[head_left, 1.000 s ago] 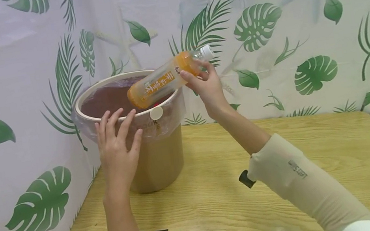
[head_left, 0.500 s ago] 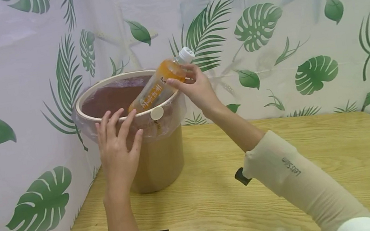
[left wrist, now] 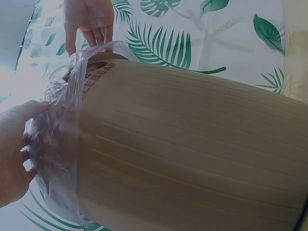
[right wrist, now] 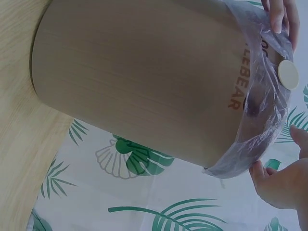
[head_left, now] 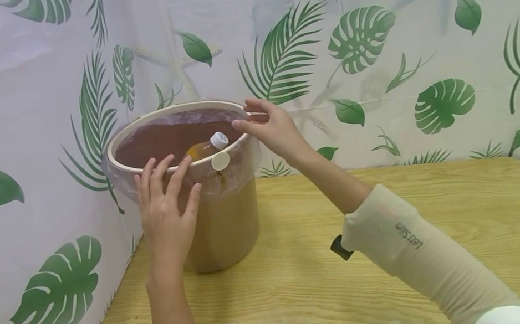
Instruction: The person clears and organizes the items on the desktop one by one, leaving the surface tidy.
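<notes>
A brown trash can (head_left: 222, 229) stands on the table, lined with a thin clear plastic bag (left wrist: 65, 144) folded over its cream rim. Inside its mouth, near the front right of the rim, an orange-labelled plastic bottle (head_left: 204, 148) with a white cap shows its upper end; the lower part is hidden by the can's wall. My left hand (head_left: 165, 212) rests with spread fingers on the bag at the front left of the rim. At the right side of the rim my right hand (head_left: 275, 129) holds nothing, its thumb and fingers apart.
The wood-grain table (head_left: 358, 276) runs to the right of the can. A white backdrop (head_left: 380, 88) printed with green leaves rises behind and on the left, close to the can.
My right hand tipped the bottle into the can and let it go; the bottle dropped below the rim. The left hand has stayed in place.
</notes>
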A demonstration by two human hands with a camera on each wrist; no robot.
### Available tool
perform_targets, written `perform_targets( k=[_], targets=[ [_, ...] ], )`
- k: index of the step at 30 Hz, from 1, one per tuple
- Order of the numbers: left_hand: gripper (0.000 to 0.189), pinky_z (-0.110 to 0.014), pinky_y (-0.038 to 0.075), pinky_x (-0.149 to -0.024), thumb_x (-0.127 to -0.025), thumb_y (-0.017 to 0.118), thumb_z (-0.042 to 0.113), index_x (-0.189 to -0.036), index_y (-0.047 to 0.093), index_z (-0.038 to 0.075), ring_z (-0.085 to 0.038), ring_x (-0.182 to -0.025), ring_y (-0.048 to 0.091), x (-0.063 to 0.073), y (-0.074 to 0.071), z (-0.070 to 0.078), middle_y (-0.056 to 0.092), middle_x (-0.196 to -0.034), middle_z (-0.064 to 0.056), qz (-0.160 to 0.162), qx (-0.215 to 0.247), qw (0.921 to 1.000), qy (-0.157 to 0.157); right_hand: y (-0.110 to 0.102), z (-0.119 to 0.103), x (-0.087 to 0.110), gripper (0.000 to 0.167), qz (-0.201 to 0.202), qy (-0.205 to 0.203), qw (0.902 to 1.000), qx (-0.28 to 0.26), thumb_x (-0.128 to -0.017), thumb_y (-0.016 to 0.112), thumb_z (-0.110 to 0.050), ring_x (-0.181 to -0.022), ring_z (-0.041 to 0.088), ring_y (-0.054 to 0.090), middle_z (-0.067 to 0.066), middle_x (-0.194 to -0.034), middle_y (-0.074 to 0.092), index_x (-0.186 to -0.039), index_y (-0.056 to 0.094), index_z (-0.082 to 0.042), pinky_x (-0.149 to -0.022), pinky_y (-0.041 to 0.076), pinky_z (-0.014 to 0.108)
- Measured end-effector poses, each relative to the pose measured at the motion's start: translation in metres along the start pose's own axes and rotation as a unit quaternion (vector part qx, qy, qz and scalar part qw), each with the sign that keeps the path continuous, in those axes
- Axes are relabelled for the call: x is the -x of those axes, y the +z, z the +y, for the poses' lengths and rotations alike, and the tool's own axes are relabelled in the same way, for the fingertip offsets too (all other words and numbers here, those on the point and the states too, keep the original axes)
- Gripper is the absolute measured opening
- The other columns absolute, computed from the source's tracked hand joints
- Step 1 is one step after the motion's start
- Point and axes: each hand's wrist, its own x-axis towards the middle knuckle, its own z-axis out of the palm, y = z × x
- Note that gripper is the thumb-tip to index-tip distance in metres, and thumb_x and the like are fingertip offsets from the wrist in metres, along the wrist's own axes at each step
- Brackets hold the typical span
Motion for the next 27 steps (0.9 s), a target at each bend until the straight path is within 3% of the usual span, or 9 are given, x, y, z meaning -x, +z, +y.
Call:
perform_targets(
  k=[12, 17, 20, 23, 27],
  targets=[
    [0.040, -0.044, 0.006, -0.110, -0.085, 0.066, 0.013, -0.124, 0.058, 0.012, -0.029, -0.131, 0.026, 0.002, 0.001, -0.003, 0.046, -0.131, -0.011, 0.008, 0.007, 0.9999, 0.004, -0.012, 0.003, 0.013, 0.059, 0.004, -0.002, 1.0000, 0.000, -0.084, 0.067, -0.021, -0.116, 0.020, 0.048, 0.011, -0.130, 0.048, -0.135, 0.042, -0.003, -0.094, 0.042, 0.030],
    [0.041, -0.044, 0.004, -0.110, -0.089, 0.060, 0.024, -0.128, 0.054, 0.012, -0.027, -0.133, 0.022, 0.001, 0.000, 0.002, 0.044, -0.134, -0.010, 0.003, 0.008, 0.9999, 0.007, -0.027, 0.003, 0.023, 0.057, 0.016, -0.006, 0.9999, 0.000, -0.084, 0.067, -0.019, -0.116, 0.022, 0.049, 0.011, -0.129, 0.049, -0.133, 0.043, -0.002, -0.094, 0.043, 0.031],
    [0.043, -0.045, 0.005, -0.110, -0.093, 0.051, 0.036, -0.129, 0.053, 0.012, -0.025, -0.134, 0.020, -0.001, -0.001, 0.013, 0.043, -0.135, -0.009, 0.006, 0.010, 0.9995, 0.030, -0.040, 0.004, 0.030, 0.056, 0.020, -0.012, 0.9997, 0.004, -0.084, 0.067, -0.019, -0.116, 0.021, 0.049, 0.011, -0.128, 0.050, -0.132, 0.044, -0.002, -0.094, 0.043, 0.032],
    [0.046, -0.047, 0.007, -0.109, -0.095, 0.042, 0.042, -0.128, 0.053, 0.012, -0.027, -0.134, 0.022, -0.003, 0.003, 0.032, 0.043, -0.135, -0.010, 0.010, 0.030, 0.9968, 0.073, -0.054, 0.008, 0.039, 0.057, 0.021, -0.018, 0.9994, 0.021, -0.085, 0.067, -0.021, -0.117, 0.022, 0.049, 0.010, -0.129, 0.050, -0.133, 0.043, -0.003, -0.095, 0.042, 0.033],
    [0.050, -0.049, 0.011, -0.109, -0.097, 0.034, 0.044, -0.129, 0.051, 0.009, -0.028, -0.134, 0.021, -0.005, 0.022, 0.056, 0.042, -0.135, -0.013, -0.019, 0.056, 0.9895, 0.132, -0.074, 0.019, 0.051, 0.057, 0.029, -0.033, 0.9952, 0.088, -0.086, 0.065, -0.025, -0.119, 0.024, 0.047, 0.010, -0.131, 0.048, -0.135, 0.042, -0.004, -0.096, 0.041, 0.034]
  ],
)
